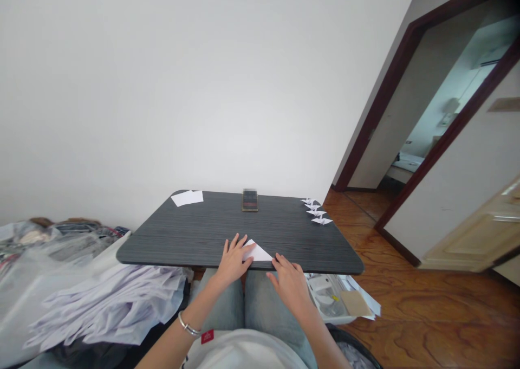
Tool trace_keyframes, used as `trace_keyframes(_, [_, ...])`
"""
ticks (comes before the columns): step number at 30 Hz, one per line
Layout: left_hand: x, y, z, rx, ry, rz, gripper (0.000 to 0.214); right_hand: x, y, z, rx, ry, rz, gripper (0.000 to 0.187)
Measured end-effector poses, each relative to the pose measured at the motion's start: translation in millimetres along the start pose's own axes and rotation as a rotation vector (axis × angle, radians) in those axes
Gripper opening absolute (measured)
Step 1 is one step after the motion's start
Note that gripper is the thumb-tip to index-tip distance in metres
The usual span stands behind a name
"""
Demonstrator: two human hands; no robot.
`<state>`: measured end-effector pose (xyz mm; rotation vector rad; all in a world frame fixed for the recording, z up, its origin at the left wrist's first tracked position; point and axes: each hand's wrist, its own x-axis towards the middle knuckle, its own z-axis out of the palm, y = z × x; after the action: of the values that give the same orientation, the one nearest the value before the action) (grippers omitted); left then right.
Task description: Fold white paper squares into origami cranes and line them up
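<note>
White folded-paper triangle (260,253): likely light, easily creased, best held by edges. Left hand (233,261) spreads over its left side; right hand (291,283), unclenched, at right corner.

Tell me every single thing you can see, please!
Table: 1, dark grey, middle
Folded paper: 1, white, table's near edge
Cranes: 4, white, table's far right
Sheets: count unclear, white, table's far left
Phone: 1, dark, table's far middle
Pile: 1, mostly white, left
Box: 1, white, below table's right
Wall: 1, white, behind table
Door frame: 1, dark red-brown, right
Floor: 1, brown, right
Bracelet: 1, silver, bottom, left of centre
Shirt: 1, white, bottom
Legs: 2, blue-grey trousers, bottom middle
Left hand: 1, bare, on folded paper
Right hand: 1, bare, by paper's right corner
</note>
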<state>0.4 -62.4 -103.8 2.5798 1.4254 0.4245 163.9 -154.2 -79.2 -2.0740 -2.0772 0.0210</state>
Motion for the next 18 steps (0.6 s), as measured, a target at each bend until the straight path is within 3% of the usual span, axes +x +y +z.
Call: trace_keyframes(18, [-9.3,-19.1,-14.2,0.036,-0.129,0.074,0.048,0.6,-0.1,1.7,0.017,0.001,0.002,0.037])
